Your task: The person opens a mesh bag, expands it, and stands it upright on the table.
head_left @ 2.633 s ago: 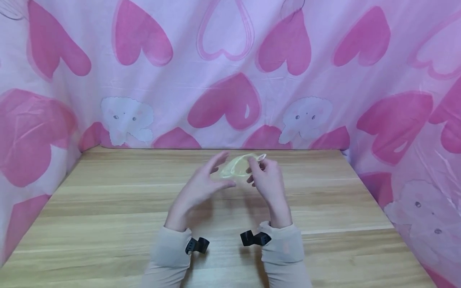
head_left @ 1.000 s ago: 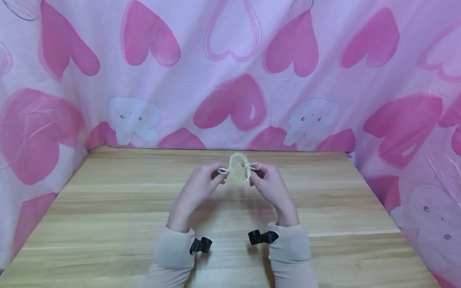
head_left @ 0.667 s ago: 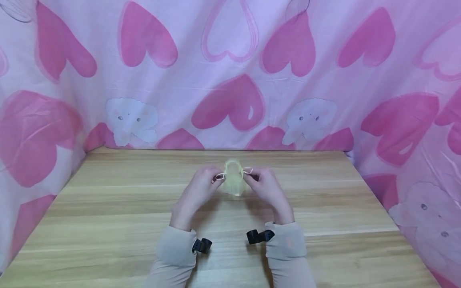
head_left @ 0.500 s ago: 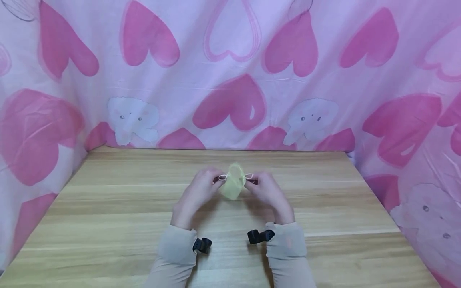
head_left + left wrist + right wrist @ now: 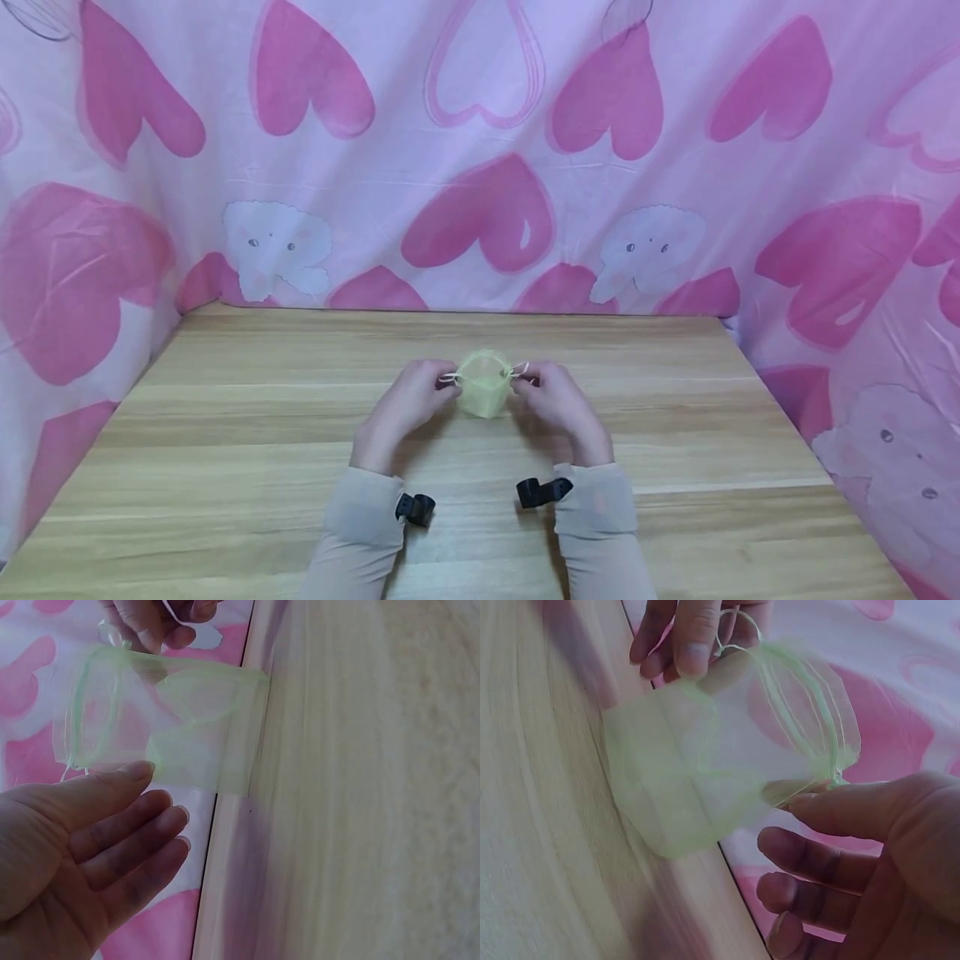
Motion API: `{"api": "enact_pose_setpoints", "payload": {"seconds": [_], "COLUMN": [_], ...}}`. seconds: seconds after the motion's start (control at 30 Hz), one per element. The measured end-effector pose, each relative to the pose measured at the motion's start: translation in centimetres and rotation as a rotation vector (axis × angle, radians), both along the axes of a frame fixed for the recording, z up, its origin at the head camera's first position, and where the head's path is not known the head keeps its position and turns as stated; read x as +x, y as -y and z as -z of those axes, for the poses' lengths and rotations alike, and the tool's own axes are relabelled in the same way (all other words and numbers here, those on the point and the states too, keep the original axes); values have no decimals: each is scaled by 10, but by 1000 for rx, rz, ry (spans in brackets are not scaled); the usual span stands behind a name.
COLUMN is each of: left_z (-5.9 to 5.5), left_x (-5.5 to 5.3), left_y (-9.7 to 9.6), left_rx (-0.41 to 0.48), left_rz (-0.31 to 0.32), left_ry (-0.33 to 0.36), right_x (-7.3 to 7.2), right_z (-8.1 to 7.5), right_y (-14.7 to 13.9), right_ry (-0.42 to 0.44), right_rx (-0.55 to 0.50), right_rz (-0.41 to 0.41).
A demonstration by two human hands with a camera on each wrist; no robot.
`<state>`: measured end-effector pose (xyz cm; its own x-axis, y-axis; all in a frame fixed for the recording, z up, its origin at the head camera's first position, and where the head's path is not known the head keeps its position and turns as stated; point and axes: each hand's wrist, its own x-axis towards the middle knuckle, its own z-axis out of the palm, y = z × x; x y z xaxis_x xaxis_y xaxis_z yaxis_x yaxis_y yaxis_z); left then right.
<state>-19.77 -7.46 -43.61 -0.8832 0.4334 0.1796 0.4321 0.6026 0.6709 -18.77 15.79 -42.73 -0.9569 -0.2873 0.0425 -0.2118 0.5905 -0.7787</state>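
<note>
A sheer pale yellow-green drawstring pouch (image 5: 483,396) is held up between the hands over the far middle of the table, its mouth spread open toward the head camera. The left hand (image 5: 408,400) pinches its left edge near a drawstring loop. On the opposite edge the right hand (image 5: 561,404) pinches beside the other loop. In the left wrist view, the left thumb (image 5: 112,791) lies along the edge of the see-through pouch (image 5: 180,727). In the right wrist view, the right thumb (image 5: 847,810) meets the pouch (image 5: 682,780) near its cord; the other fingers curve loosely below. No contents show through the fabric.
The wood-grain table (image 5: 225,467) reaches back to a pink heart-patterned curtain (image 5: 472,217), which also hangs along both sides. A small black camera (image 5: 416,510) sits on the left cuff, another black camera (image 5: 542,493) on the right cuff.
At first the right hand alone held the pouch sideways, the left hand spread beside it. The left hand has taken its other edge; the pouch has turned, come lower, and its mouth has widened.
</note>
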Motion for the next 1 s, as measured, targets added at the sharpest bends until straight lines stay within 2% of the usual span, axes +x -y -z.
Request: {"api": "enact_pose_setpoints", "payload": {"seconds": [0.2,0.43,0.57,0.87,1.0], "left_z": [2,-1,-3,-5,-5], "left_x": [0,2,3,3,2], "left_y": [2,4,5,13,15], "left_rx": [-10,-1,14,92,98], "left_rz": [-9,-51,-70,-57,-46], "left_ry": [33,150,193,200,198], "right_x": [0,-1,-2,-2,-2], "right_z": [0,0,1,-1,-2], "right_y": [-4,-5,-6,-7,-9], "right_ry": [6,3,5,30,33], "right_rx": [17,64,76,32,39], "right_rz": [26,78,88,121,147]}}
